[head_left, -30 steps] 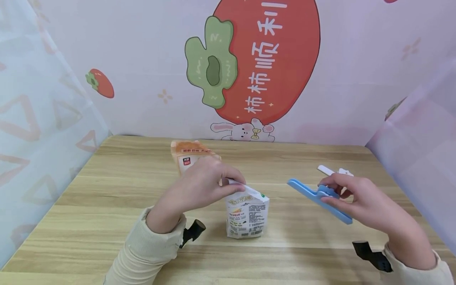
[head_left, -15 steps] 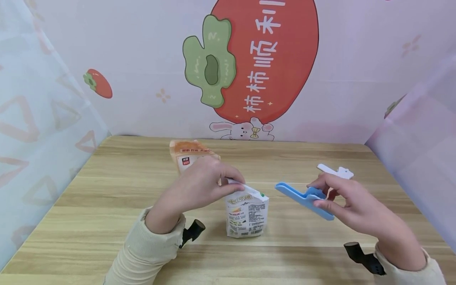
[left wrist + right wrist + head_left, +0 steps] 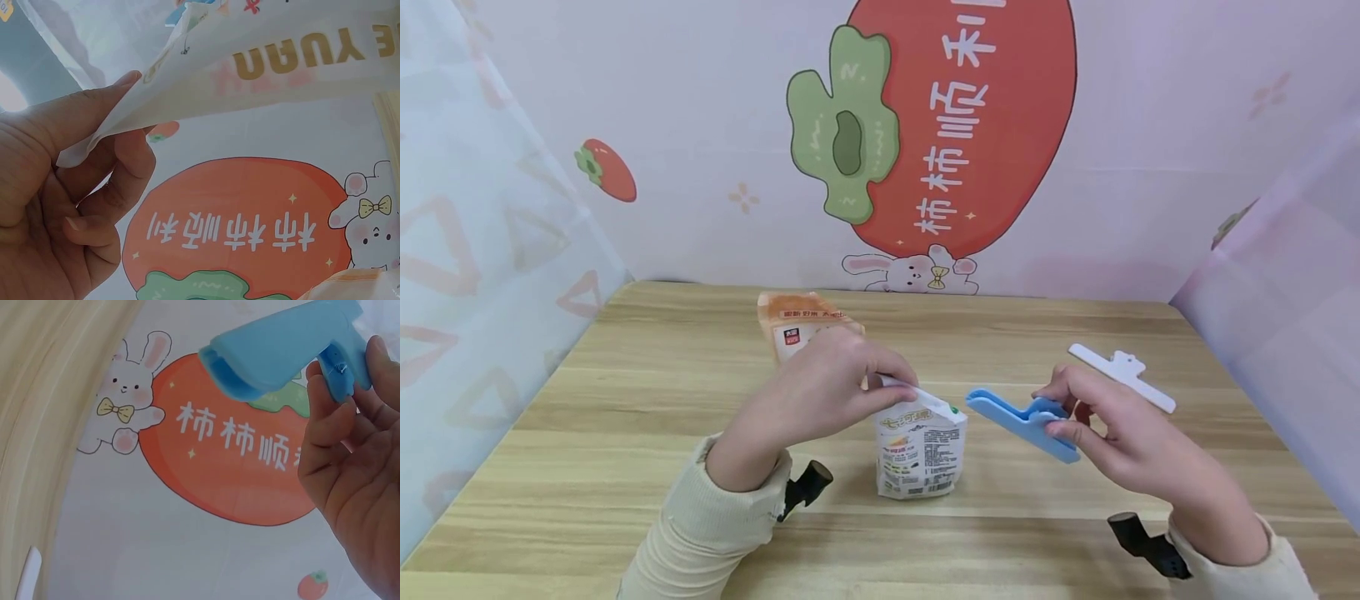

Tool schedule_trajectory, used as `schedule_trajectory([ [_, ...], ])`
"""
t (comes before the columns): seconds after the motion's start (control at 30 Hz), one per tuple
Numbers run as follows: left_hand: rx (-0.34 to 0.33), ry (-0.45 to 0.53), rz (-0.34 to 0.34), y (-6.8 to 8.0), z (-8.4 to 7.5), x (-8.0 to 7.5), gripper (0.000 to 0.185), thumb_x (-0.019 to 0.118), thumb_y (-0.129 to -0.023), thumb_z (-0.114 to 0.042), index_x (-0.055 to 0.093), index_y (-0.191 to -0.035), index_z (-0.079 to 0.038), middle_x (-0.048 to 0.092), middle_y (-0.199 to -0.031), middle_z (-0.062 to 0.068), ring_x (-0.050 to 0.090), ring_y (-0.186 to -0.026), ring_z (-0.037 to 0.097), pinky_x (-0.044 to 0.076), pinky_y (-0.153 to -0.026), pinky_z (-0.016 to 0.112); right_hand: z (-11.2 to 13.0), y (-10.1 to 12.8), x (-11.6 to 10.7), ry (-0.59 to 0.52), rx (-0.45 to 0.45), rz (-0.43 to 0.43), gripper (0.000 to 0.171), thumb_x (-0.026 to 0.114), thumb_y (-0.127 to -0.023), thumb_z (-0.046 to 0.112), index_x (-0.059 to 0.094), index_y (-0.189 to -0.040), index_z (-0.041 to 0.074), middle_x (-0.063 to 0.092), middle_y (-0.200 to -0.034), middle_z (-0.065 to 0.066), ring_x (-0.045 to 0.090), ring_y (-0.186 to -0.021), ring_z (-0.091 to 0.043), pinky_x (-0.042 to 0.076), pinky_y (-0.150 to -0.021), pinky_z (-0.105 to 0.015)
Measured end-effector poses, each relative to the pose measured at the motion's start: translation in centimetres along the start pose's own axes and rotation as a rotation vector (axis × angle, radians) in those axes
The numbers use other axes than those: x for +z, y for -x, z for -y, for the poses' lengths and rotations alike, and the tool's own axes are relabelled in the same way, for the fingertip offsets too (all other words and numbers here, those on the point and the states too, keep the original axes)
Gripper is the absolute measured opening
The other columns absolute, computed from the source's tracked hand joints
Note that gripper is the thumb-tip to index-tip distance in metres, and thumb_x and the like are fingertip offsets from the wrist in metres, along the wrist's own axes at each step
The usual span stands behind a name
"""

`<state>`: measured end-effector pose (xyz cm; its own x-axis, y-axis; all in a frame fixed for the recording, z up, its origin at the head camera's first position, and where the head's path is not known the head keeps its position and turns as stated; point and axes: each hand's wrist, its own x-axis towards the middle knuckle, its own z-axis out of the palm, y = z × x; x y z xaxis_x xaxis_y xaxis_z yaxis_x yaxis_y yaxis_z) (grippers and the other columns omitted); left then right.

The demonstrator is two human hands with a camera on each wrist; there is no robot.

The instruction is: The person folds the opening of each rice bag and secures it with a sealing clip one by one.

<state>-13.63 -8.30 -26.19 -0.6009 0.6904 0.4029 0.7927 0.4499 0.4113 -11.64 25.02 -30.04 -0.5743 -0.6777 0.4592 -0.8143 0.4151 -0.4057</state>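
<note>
Here's the left hand (image 3: pixel 827 375), thumb and fingers pinching the top edge of a white packet (image 3: pixel 921 454) at its upper left. The packet stands upright on the wood-grain desk (image 3: pixel 625 467), near the middle, its printed panel facing the viewer and its top sloping down to the right. Whatever is inside stays hidden behind the wrapping. From the left wrist, gold letters show on the pale film above the pinched corner.

Over to the right hand (image 3: pixel 1127 433): it pinches a blue clip (image 3: pixel 1018 427) by the handles, holding it above the desk, the long bars parted at the tip. That tip is just beside the packet's upper right corner.

Behind the left hand, an orange-and-white pouch (image 3: pixel 797 325), partly covered by that hand; its contents can't be seen either. And beyond the right hand, a white clip (image 3: pixel 1123 375) lies slantwise on the desk.
</note>
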Motion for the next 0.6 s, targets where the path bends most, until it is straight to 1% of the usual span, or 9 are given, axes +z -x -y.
schedule_trajectory([
  [0.1, -0.001, 0.003, 0.004, 0.0, 0.1, 0.0, 0.007, 0.076, -0.088, -0.021, 0.078, -0.089, -0.015, 0.071, -0.075, -0.01, 0.054, -0.062, -0.004, 0.045, -0.061, 0.016, -0.1, 0.0, 0.3, 0.009, -0.008, -0.018, 0.034, 0.075, -0.08, -0.008, 0.057, -0.102, 0.01, 0.052, -0.089, 0.014, 0.051, -0.077, 0.002, 0.045, -0.066, -0.014],
  [0.2, -0.02, 0.012, 0.008, 0.0, -0.1, 0.0, 0.007, 0.077, -0.088, -0.021, 0.078, -0.09, -0.014, 0.072, -0.076, -0.009, 0.056, -0.064, -0.004, 0.046, -0.062, 0.015, -0.3, -0.2, 0.6, 0.004, -0.051, -0.051, 0.019, 0.072, -0.089, 0.004, 0.058, -0.102, 0.008, 0.053, -0.088, 0.012, 0.05, -0.076, 0.002, 0.044, -0.065, -0.012],
  [0.27, -0.03, 0.017, 0.01, 0.0, -0.3, 0.0, 0.007, 0.077, -0.088, -0.021, 0.078, -0.09, -0.014, 0.072, -0.077, -0.009, 0.057, -0.064, -0.003, 0.047, -0.062, 0.015, -0.4, -0.3, 0.8, -0.002, -0.083, -0.069, 0.013, 0.066, -0.095, 0.015, 0.059, -0.101, 0.007, 0.053, -0.087, 0.011, 0.05, -0.074, 0.002, 0.043, -0.064, -0.01],
  [0.33, -0.039, 0.021, 0.011, -0.1, -0.4, 0.0, 0.007, 0.078, -0.087, -0.02, 0.078, -0.091, -0.014, 0.073, -0.078, -0.008, 0.057, -0.065, -0.003, 0.047, -0.062, 0.015, -0.5, -0.5, 1.1, 0.007, -0.115, -0.084, 0.018, 0.061, -0.098, 0.025, 0.059, -0.1, 0.007, 0.052, -0.086, 0.011, 0.049, -0.072, 0.002, 0.041, -0.063, -0.01],
  [0.37, -0.039, 0.021, 0.011, -0.1, -0.4, 0.0, 0.007, 0.078, -0.087, -0.02, 0.078, -0.091, -0.014, 0.073, -0.078, -0.008, 0.058, -0.065, -0.003, 0.048, -0.062, 0.015, -0.5, -0.6, 1.2, 0.008, -0.129, -0.089, 0.02, 0.06, -0.098, 0.027, 0.06, -0.1, 0.006, 0.052, -0.085, 0.01, 0.048, -0.072, 0.001, 0.041, -0.062, -0.01],
  [0.47, -0.038, 0.024, 0.011, 0.0, -0.4, 0.0, 0.008, 0.078, -0.087, -0.02, 0.078, -0.091, -0.013, 0.073, -0.078, -0.008, 0.058, -0.065, -0.002, 0.047, -0.061, 0.015, -0.3, -0.6, 1.3, 0.035, -0.105, -0.076, 0.025, 0.055, -0.099, 0.033, 0.06, -0.1, 0.008, 0.051, -0.085, 0.012, 0.047, -0.071, 0.003, 0.039, -0.061, -0.009],
  [0.6, -0.024, 0.021, 0.007, 0.0, -0.2, 0.1, 0.008, 0.078, -0.087, -0.02, 0.078, -0.091, -0.013, 0.073, -0.078, -0.008, 0.057, -0.064, -0.003, 0.047, -0.061, 0.015, 0.0, -0.6, 1.4, 0.043, -0.073, -0.057, 0.026, 0.053, -0.1, 0.035, 0.059, -0.1, 0.009, 0.05, -0.084, 0.014, 0.046, -0.071, 0.004, 0.039, -0.062, -0.009],
])
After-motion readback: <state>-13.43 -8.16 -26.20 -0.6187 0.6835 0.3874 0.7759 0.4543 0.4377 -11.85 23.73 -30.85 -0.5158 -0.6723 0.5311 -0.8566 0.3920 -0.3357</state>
